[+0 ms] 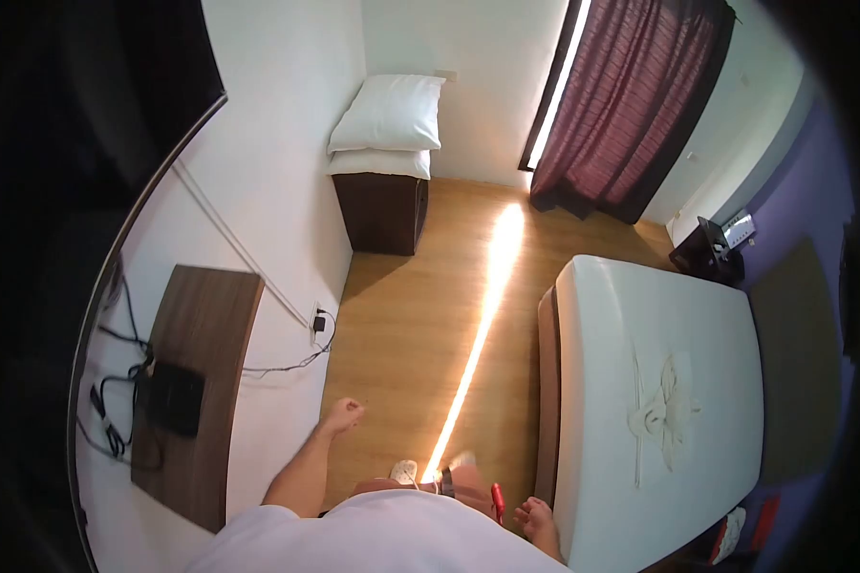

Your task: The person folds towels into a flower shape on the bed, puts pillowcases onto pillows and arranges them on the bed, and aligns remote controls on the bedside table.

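Note:
My left hand (pixel 342 417) hangs over the wooden floor beside the left wall, its fingers curled in and nothing visible in them. Low on the right, my right hand (pixel 537 521) is beside the near corner of the bare white mattress (pixel 602 382), fingers loosely bent and a little apart, with nothing seen in it. Just left of that hand, a slim red object (pixel 497 500) sticks up at my hip; its kind is unclear and the hand is apart from it.
White pillows (pixel 387 115) are stacked on a dark cabinet (pixel 380 212) in the far corner. On the left, a wall shelf (pixel 244 315) carries a black box (pixel 176 399) and cables below a large screen (pixel 143 95). A dark red curtain (pixel 631 95) hangs at the back; a nightstand (pixel 705 250) stands past the bed.

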`<action>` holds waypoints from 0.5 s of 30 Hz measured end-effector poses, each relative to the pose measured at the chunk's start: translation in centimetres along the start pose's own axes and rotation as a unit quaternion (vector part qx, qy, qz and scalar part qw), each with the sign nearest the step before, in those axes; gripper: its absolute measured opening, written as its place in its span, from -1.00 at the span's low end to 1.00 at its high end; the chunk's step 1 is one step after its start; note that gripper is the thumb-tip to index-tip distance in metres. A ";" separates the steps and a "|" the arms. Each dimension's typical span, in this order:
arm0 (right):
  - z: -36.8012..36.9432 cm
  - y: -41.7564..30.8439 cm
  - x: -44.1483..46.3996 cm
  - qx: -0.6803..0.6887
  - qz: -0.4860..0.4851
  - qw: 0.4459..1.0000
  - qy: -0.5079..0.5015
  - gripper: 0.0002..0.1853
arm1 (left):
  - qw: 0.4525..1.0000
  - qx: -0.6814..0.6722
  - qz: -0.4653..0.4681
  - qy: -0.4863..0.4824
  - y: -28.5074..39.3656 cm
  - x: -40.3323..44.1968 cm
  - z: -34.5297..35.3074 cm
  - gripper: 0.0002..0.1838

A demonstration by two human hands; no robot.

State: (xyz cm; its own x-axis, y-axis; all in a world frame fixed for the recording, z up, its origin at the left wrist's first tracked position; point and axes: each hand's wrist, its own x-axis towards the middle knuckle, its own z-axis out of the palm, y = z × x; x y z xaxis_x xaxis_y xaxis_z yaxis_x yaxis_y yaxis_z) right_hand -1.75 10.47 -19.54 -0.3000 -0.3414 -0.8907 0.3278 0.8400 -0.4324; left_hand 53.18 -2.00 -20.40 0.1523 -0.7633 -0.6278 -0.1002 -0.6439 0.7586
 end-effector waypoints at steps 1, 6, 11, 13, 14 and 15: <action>1.0 -1.1 1.0 -0.010 0.015 1.000 0.005 -0.87 | 1.000 -0.011 0.001 -0.008 2.1 2.7 0.0 -0.74; 1.6 -6.3 14.6 -0.001 0.133 0.990 -0.043 -0.88 | 0.972 -0.228 -0.053 0.021 15.4 12.5 0.8 -0.65; 8.1 -20.7 21.1 -0.180 0.040 0.982 0.024 -0.79 | 0.950 -0.301 -0.023 0.077 24.8 23.4 -2.3 -0.59; 14.5 -30.9 24.1 -0.173 0.041 0.983 0.051 -0.75 | 0.950 -0.295 0.000 0.103 28.9 26.1 -4.5 -0.55; 18.4 -36.5 24.5 -0.165 0.018 0.985 0.055 -0.73 | 0.948 -0.299 0.013 0.110 31.4 27.8 -4.9 -0.52; 22.8 -42.0 24.0 -0.148 -0.021 0.988 0.042 -0.71 | 0.945 -0.304 0.008 0.123 33.7 29.4 -5.5 -0.45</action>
State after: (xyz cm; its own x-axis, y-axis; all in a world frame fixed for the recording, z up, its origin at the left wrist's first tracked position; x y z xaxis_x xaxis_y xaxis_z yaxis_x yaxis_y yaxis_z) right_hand -2.33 -42.64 -25.96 -0.3851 -0.3532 -0.8526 0.0405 0.9165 -0.3980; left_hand 59.64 -45.83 -12.34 0.3869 -0.6897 -0.6121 0.4679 -0.4251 0.7748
